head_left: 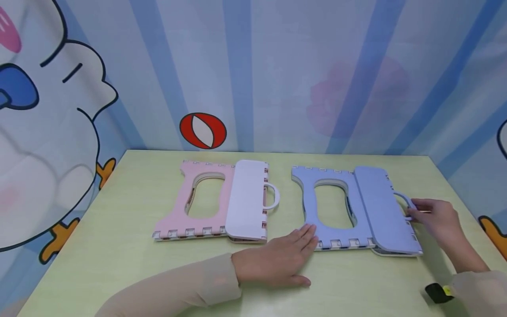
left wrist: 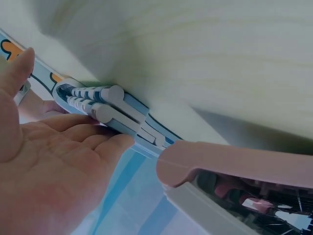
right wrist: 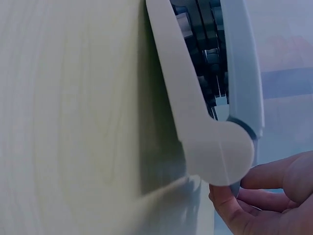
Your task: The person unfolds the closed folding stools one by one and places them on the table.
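blue folded stool (head_left: 363, 209) between hands (head_left: 279, 259) (head_left: 439, 219)

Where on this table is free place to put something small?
Free: table left of the pink stool, and in front of the blue stool, between left hand and black object. Crowded: between the stools, and around the right hand at blue handle.

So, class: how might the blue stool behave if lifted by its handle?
The blue stool would probably stay fairly stiff, given its thick, rigid-looking panels. It may hang down from the handle, which sits at one side, and could unfold slightly, as hinge-like joints line its edges.
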The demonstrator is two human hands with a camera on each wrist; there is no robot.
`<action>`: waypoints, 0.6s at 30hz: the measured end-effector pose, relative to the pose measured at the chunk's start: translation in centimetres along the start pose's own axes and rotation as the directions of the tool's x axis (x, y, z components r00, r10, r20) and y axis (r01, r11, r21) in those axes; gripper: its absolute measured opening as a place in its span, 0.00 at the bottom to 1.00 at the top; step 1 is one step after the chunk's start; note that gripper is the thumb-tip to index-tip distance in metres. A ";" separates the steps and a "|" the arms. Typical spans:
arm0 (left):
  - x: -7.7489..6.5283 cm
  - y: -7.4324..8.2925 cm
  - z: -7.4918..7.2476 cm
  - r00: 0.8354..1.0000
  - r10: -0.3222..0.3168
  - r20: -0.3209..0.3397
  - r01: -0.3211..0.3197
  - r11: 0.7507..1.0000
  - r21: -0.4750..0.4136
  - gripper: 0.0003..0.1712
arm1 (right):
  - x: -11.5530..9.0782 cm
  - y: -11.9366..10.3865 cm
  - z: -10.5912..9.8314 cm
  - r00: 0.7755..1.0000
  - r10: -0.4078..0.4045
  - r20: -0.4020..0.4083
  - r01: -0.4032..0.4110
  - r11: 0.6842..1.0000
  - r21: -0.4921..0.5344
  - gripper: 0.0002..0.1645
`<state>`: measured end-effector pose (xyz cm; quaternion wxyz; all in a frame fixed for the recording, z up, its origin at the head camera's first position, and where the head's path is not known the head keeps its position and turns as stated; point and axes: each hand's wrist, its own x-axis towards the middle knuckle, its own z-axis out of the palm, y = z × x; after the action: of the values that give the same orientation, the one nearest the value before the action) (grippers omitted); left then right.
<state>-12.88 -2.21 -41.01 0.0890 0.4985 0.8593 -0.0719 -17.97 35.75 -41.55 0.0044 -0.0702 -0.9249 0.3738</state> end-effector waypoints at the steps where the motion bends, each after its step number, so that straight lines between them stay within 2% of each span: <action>1: 0.0 0.0 -0.1 1.000 -0.001 0.004 0.001 1.000 -0.009 0.50 | 0.0 0.0 0.0 1.000 0.001 0.003 -0.001 1.000 -0.001 0.26; 8: -0.2 0.0 -0.2 1.000 -0.001 -0.004 0.001 0.995 -0.096 0.52 | 0.1 -0.1 -0.2 1.000 0.001 0.008 -0.001 1.000 -0.009 0.26; 18: -0.3 -0.3 -0.2 1.000 0.005 -0.003 -0.006 0.979 -0.203 0.52 | 0.3 0.0 -0.4 1.000 0.023 0.014 -0.024 0.997 0.068 0.26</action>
<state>-12.99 -2.53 -40.76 0.1385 0.4893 0.8609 0.0172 -18.27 36.13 -41.28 -0.0039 -0.0786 -0.9106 0.4057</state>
